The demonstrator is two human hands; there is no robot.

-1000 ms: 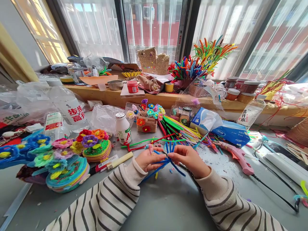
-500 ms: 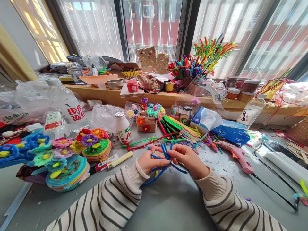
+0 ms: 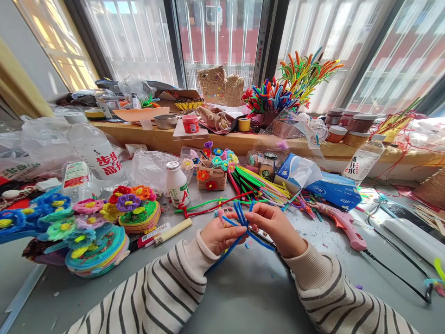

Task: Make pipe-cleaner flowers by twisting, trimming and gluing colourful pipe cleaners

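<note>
Several blue pipe cleaners [image 3: 239, 214] form a crossed bundle, some ends upright, others pointing down left and down right. My left hand [image 3: 222, 235] pinches the bundle at its crossing from the left. A small pink and blue piece sits by its index finger. From the right, my right hand [image 3: 278, 229] grips one of the blue stems between thumb and index finger. Just behind the hands lies a spread pile of coloured pipe cleaners [image 3: 260, 185]. A dark, flat object shows partly beneath my right hand.
Fuzzy flower pieces [image 3: 99, 248] stand at left near a white bottle [image 3: 177, 184] and a glue stick [image 3: 174, 231]. A flower-trimmed basket [image 3: 212, 178] is behind. On the right lie a pink glue gun [image 3: 342, 224] with its cord and a blue tissue pack [image 3: 333, 190].
Both hands have shifted slightly, and my right hand has moved a little right. The upright blue ends now stand closer together. More of the dark object beneath my right hand shows.
</note>
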